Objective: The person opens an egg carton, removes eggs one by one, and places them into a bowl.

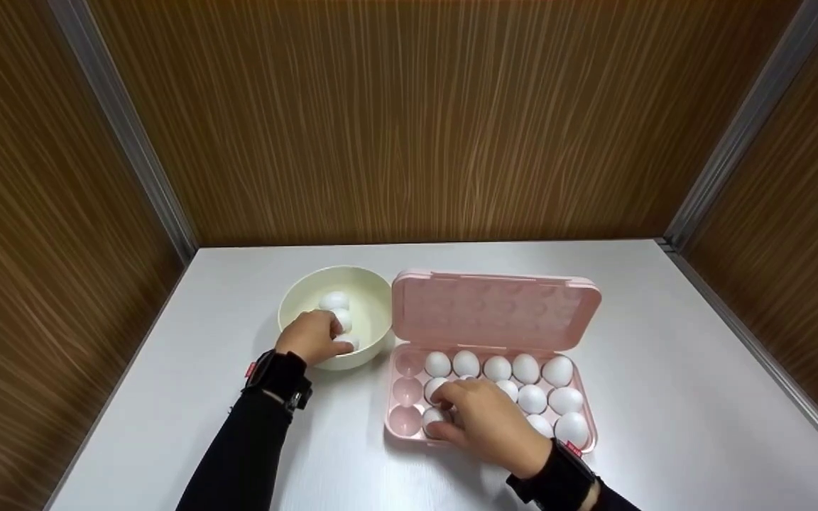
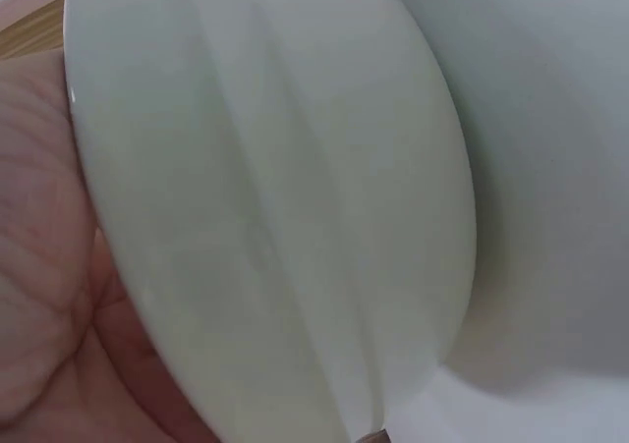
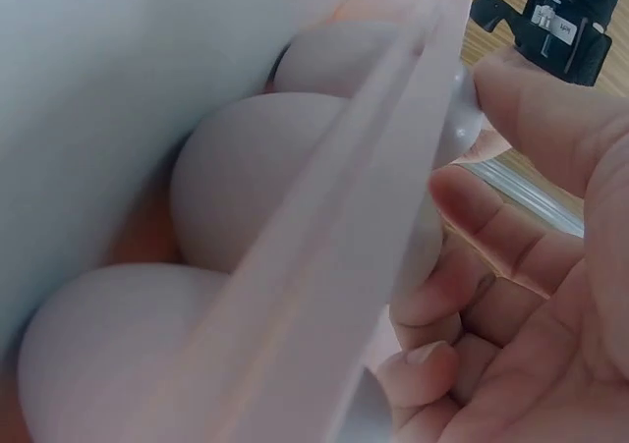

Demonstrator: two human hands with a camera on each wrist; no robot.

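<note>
The left hand [image 1: 312, 336] curls over the near rim of the bowl [image 1: 370, 291], gripping an egg [image 1: 343, 321] inside it. The right hand [image 1: 483, 420] closes around another egg [image 1: 432, 417] in the tray [image 1: 403, 420] (front row, second cup), on the counter [image 1: 664, 341].

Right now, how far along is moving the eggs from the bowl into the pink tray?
Mostly done: the pink plastic egg tray, lid open, holds many white eggs; three left-column cups show empty. In hand: the right hand curls around an egg at the tray's near-left, and the left hand reaches into the cream round bowl. Left: a few eggs remain in the bowl.
</note>
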